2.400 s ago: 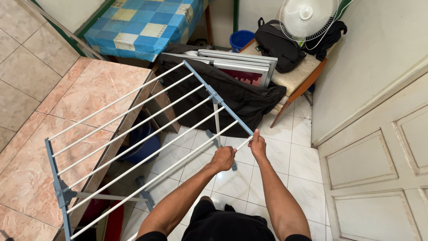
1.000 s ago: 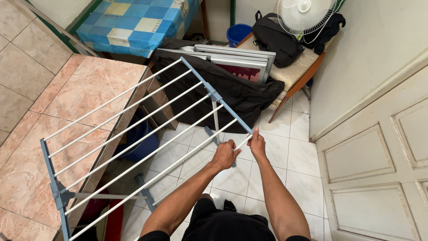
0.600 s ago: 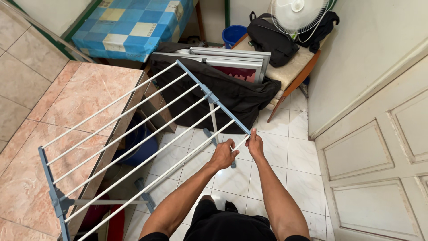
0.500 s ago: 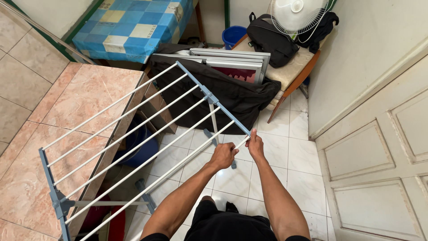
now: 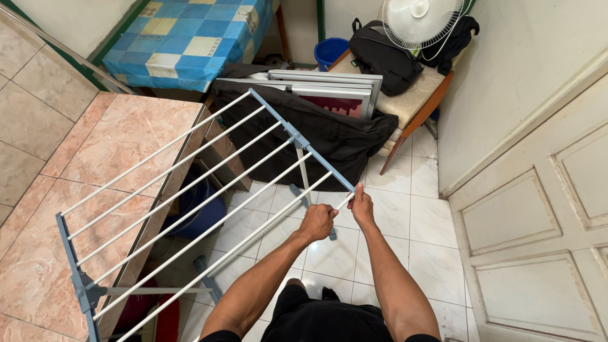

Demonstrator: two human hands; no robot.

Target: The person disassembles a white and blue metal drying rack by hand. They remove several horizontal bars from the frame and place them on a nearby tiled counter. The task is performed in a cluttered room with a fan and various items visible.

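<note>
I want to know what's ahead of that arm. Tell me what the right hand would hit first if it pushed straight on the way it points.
The right hand already touches the drying rack's blue-grey side bar. Beyond it, probably the black cloth draped on the framed panels, though depth is unclear.

A blue and yellow checked tablecloth [image 5: 196,35] covers a table at the top left, beside a pink tiled counter [image 5: 95,183]. A blue bucket [image 5: 334,50] stands at the back. Grey frames [image 5: 332,88] lean over a black cloth [image 5: 329,136]. A black backpack [image 5: 383,57] and a white fan [image 5: 421,22] rest on what may be a cushioned chair [image 5: 418,104]. A white panelled door [image 5: 538,215] fills the right.
</note>
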